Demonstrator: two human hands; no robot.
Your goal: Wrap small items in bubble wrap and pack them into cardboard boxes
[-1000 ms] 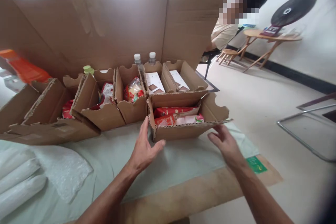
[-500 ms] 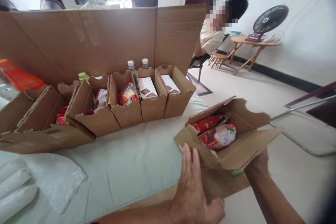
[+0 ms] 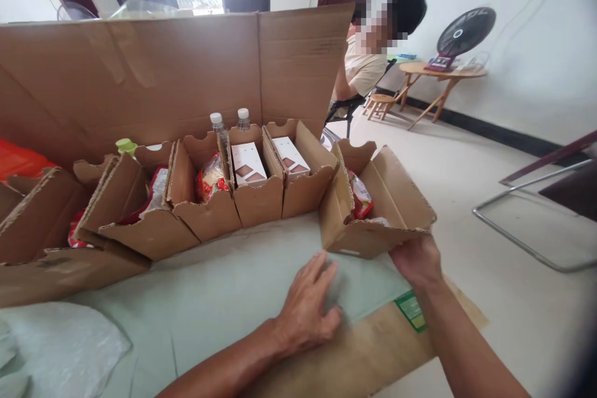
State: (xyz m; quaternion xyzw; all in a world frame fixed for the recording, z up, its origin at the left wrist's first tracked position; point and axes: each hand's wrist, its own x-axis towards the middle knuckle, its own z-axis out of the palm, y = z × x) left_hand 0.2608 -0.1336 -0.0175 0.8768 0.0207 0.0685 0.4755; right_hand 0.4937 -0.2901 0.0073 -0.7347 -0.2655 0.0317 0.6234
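Observation:
My right hand grips an open cardboard box from beneath its right side, the fingers partly hidden under it. Red and white snack packets lie inside. The box tilts at the right end of a row of similar cardboard bins, close against the last one. Below its lower left corner, my left hand is open, thumb apart from the fingers, over the pale green cloth. White cartons with brown shapes stand in two bins, and a red packet sits in another.
A tall cardboard panel rises behind the bins, with white-capped bottles before it. Bubble wrap lies front left. A person sits beyond, near a round table with a fan. A metal frame stands right.
The box in my right hand has moved left and away from me, up to the row's end. My left hand has come off its near side and shifted slightly left.

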